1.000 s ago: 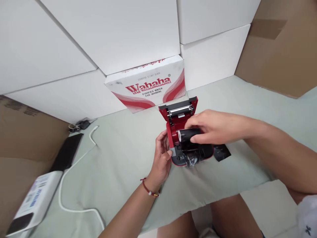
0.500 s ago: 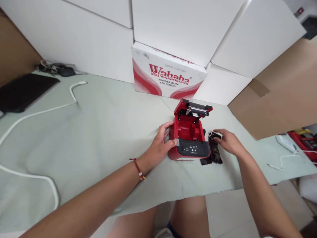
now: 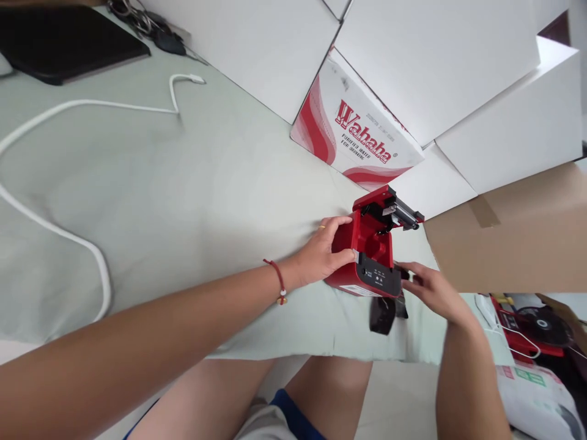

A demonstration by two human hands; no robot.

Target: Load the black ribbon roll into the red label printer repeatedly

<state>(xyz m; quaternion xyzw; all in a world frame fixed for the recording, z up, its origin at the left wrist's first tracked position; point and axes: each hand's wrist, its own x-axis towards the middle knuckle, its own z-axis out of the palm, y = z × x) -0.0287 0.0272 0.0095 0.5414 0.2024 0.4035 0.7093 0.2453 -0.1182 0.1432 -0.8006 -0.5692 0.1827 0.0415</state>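
1. Red device [image 3: 380, 272]: hinged lid [image 3: 387, 208] raised; right of centre, standing on pale green cloth [image 3: 220, 183]. Clock directions run from it.
2. Left hand [image 3: 323, 256]: 9 o'clock, clamped on the device's side.
3. Right hand [image 3: 435, 293]: 4 o'clock, fingers at a dark piece [image 3: 403, 273]; cannot tell whether gripped.
4. Black film [image 3: 383, 315]: 5 o'clock, blurred.
5. Wahaha carton [image 3: 358, 131]: 12; white boxes [image 3: 413, 55] behind.
6. Brown cardboard [image 3: 518, 244]: 3.
7. White cable [image 3: 103, 281]: 9; keys [image 3: 167, 40], black slab [image 3: 68, 43]: 10.
8. Printed bag [image 3: 534, 397]: 4, below cloth level.
9. Changes: view tilted; right hand, over the device a second ago, now beside it.
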